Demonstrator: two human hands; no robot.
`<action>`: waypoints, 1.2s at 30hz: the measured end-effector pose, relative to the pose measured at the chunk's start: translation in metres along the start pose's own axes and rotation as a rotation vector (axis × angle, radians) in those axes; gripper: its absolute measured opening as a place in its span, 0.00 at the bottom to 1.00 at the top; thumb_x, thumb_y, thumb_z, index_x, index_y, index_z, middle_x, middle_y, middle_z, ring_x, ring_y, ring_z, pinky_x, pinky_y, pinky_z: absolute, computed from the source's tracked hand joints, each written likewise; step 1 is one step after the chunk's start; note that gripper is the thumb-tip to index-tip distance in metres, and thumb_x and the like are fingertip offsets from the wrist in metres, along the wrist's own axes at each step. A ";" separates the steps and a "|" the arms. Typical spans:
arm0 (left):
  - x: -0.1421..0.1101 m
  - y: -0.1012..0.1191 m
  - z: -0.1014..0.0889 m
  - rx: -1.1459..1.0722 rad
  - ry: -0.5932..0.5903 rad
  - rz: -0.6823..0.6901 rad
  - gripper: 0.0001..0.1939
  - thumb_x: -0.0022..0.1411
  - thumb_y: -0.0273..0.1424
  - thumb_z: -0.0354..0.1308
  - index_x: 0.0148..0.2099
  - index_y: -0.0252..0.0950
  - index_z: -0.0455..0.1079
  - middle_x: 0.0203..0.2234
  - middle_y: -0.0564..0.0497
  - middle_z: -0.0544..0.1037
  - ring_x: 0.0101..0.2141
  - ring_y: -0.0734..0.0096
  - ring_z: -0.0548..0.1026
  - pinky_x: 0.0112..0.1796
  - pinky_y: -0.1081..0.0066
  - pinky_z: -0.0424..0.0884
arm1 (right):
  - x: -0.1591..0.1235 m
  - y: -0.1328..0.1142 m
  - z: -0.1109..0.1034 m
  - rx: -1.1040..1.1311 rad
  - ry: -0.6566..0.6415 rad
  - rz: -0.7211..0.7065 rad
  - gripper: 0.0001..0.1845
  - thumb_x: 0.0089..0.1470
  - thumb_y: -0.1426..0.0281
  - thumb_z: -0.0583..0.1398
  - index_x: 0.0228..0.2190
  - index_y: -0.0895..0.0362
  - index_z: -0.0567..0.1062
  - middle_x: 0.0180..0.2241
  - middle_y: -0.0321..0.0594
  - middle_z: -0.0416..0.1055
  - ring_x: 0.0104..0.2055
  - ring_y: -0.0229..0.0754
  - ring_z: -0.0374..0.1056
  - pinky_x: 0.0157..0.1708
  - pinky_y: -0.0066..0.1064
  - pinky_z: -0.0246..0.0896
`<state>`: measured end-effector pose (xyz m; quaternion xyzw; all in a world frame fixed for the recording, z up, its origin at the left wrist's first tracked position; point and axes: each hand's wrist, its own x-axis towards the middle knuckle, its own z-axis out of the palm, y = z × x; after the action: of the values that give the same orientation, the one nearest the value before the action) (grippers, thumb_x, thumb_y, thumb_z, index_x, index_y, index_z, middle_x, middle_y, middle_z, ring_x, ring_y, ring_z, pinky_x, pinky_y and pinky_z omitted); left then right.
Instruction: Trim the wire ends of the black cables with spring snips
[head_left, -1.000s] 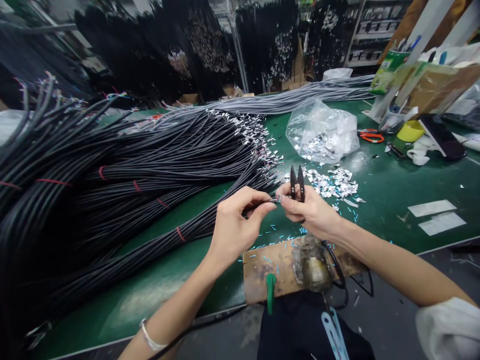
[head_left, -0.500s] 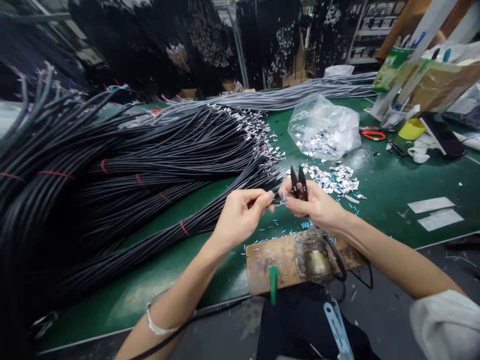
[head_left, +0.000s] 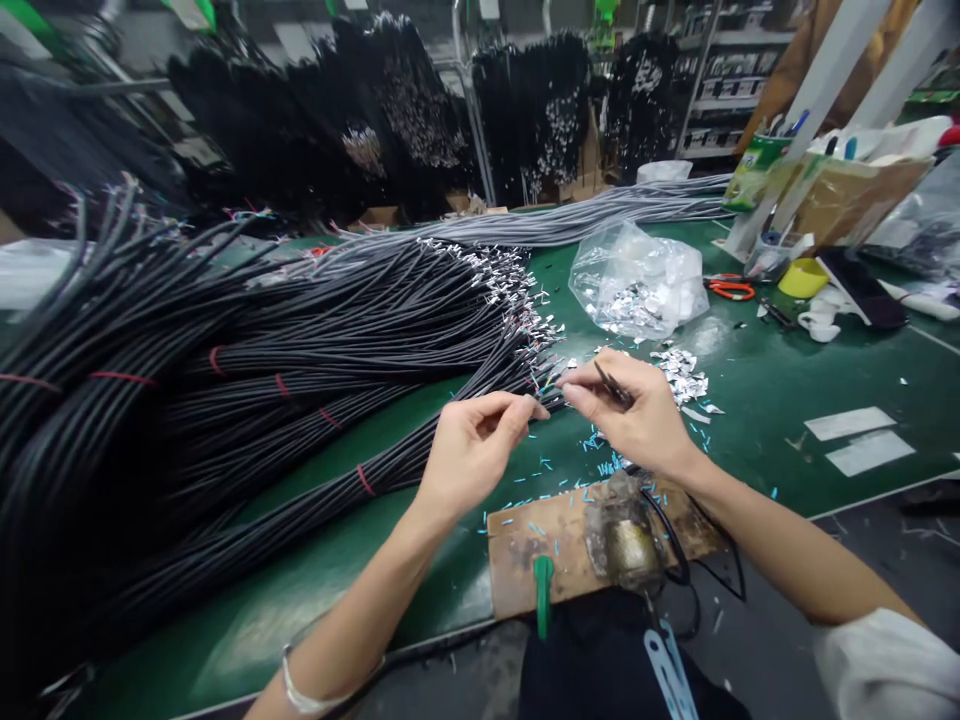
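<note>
My left hand [head_left: 476, 445] is closed in a pinch on the end of a black cable, mostly hidden by the fingers. Thin coloured wires [head_left: 547, 386] show between my two hands. My right hand [head_left: 645, 410] is closed around black thread snips [head_left: 613, 385], whose blades point up and left. Its thumb and forefinger meet at those wires. Behind and left of my hands lie bundles of black cables [head_left: 360, 350] with stripped, silvery ends. Short blue offcuts [head_left: 609, 465] are strewn on the green table [head_left: 757, 400] below my right hand.
A clear plastic bag [head_left: 637, 280] of silvery scraps stands behind my right hand, with loose scraps [head_left: 684, 375] nearby. Orange-handled scissors [head_left: 731, 288], a yellow ring [head_left: 802, 278] and a phone [head_left: 861, 287] lie at right. A wooden board [head_left: 517, 560] with a metal fixture [head_left: 628, 545] sits at the front edge.
My right hand has turned, so the snips now tilt left instead of standing upright. Its fingertips have shifted to the wires' upper side. The whole view has tipped slightly upward.
</note>
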<state>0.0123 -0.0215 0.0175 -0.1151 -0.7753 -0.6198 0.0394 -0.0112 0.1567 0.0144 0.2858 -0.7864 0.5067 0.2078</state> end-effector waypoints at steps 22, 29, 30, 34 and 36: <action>-0.006 0.000 0.000 -0.015 0.285 0.156 0.07 0.48 0.29 0.67 0.24 0.35 0.72 0.19 0.55 0.71 0.22 0.78 0.69 0.22 0.78 0.64 | -0.008 -0.004 0.007 0.124 -0.097 0.151 0.14 0.58 0.63 0.57 0.44 0.54 0.73 0.41 0.40 0.74 0.41 0.39 0.68 0.40 0.33 0.62; -0.006 0.000 0.000 -0.006 0.275 0.162 0.07 0.48 0.30 0.67 0.24 0.34 0.72 0.20 0.55 0.71 0.22 0.78 0.68 0.22 0.77 0.64 | -0.007 -0.009 0.006 0.125 -0.104 0.105 0.12 0.58 0.65 0.56 0.39 0.55 0.78 0.34 0.40 0.77 0.31 0.37 0.68 0.31 0.31 0.62; -0.006 0.000 0.000 -0.007 0.274 0.162 0.07 0.48 0.30 0.67 0.24 0.34 0.72 0.20 0.55 0.71 0.22 0.78 0.69 0.22 0.77 0.64 | -0.007 -0.010 0.006 0.127 -0.105 0.104 0.12 0.58 0.66 0.56 0.38 0.55 0.79 0.33 0.40 0.77 0.31 0.37 0.68 0.30 0.30 0.62; -0.006 -0.001 0.001 -0.001 0.282 0.168 0.07 0.48 0.30 0.67 0.24 0.34 0.72 0.20 0.55 0.71 0.22 0.78 0.68 0.22 0.77 0.64 | -0.007 -0.010 0.005 0.126 -0.105 0.104 0.12 0.58 0.66 0.57 0.38 0.54 0.79 0.32 0.39 0.77 0.30 0.36 0.68 0.30 0.30 0.62; -0.007 0.000 0.001 0.006 0.285 0.182 0.06 0.48 0.29 0.67 0.24 0.35 0.73 0.20 0.55 0.71 0.23 0.79 0.68 0.23 0.78 0.64 | -0.008 -0.010 0.006 0.127 -0.103 0.107 0.12 0.58 0.66 0.57 0.38 0.55 0.79 0.32 0.39 0.77 0.30 0.36 0.68 0.30 0.30 0.62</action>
<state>0.0192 -0.0210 0.0158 -0.0954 -0.7502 -0.6213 0.2053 0.0006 0.1500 0.0138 0.2816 -0.7763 0.5507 0.1213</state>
